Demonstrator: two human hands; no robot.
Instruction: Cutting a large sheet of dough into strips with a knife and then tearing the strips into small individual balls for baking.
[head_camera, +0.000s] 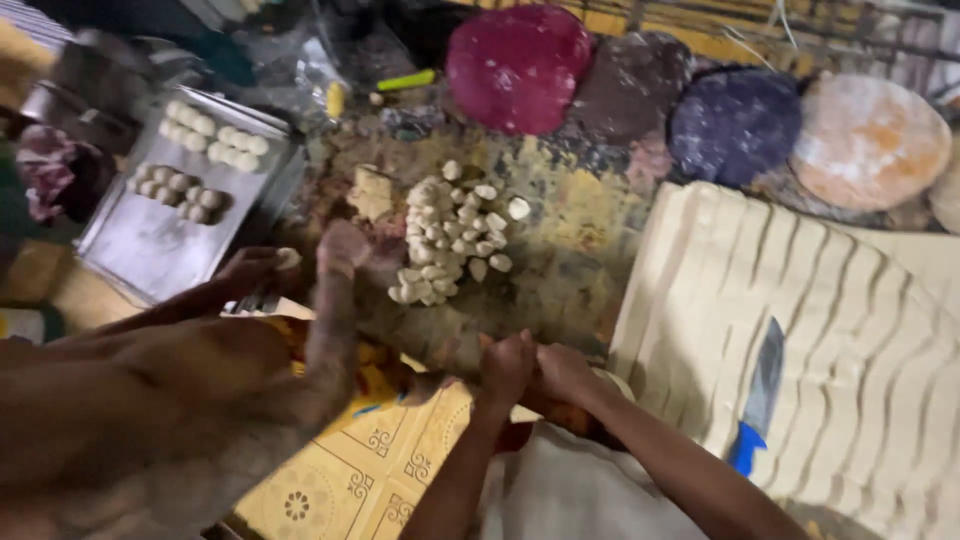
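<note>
Heap of small pale dough pieces (450, 235) piled mid-surface, just beyond the right hand (342, 248). Probably soft, light and a little tacky; likely to dent under a firm squeeze, so best pinched lightly one at a time from the heap's loose edge.

Right hand blurred, bunched close to the heap's near-left side; cannot tell how far open, or whether anything is in it. Left hand (255, 272) just beside it, fingers curled, seemingly with a pale bit at the tips, though too smeared to be sure.

Further left, a metal tray (140, 255) with rows of rolled dough balls (215, 135). Behind the heap, flat dough rounds: red (515, 65), purple (735, 125), floury orange (868, 140). To the right, a pale ribbed sheet (860, 300) with a blue-handled knife (760, 395) on it. Nearer, another person's hands (535, 368) pressed together at the stained surface (575, 265).
</note>
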